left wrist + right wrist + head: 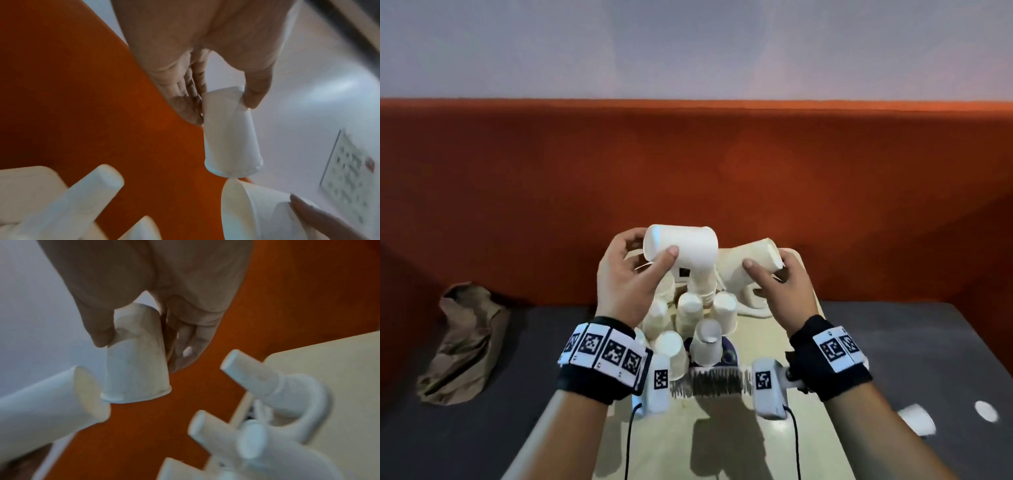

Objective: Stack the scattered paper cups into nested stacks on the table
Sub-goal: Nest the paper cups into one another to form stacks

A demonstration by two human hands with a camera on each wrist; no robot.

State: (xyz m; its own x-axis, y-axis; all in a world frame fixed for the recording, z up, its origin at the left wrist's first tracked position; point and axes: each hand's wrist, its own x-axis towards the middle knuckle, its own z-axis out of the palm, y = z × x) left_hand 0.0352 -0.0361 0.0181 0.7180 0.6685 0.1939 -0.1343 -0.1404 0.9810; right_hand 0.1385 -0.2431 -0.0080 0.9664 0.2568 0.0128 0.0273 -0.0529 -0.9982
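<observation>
My left hand (650, 245) grips a white paper cup (685, 251) by its base, holding it on its side above the table. My right hand (765, 269) grips a second cup (746, 262) by its base, tilted, its rim close to the first cup's rim. In the left wrist view, my left hand (222, 104) pinches its cup (230, 138) between thumb and fingers. The right wrist view shows my right hand (141, 345) doing the same with its cup (137, 369). Several upside-down cups and short stacks (690, 313) stand below on the beige table (804, 346).
An orange padded back (688, 171) rises behind the small table. A crumpled brown paper bag (462, 339) lies on the dark surface at the left. One loose cup (917, 419) lies on the dark surface at the right. A white curved piece (755, 310) sits behind the cups.
</observation>
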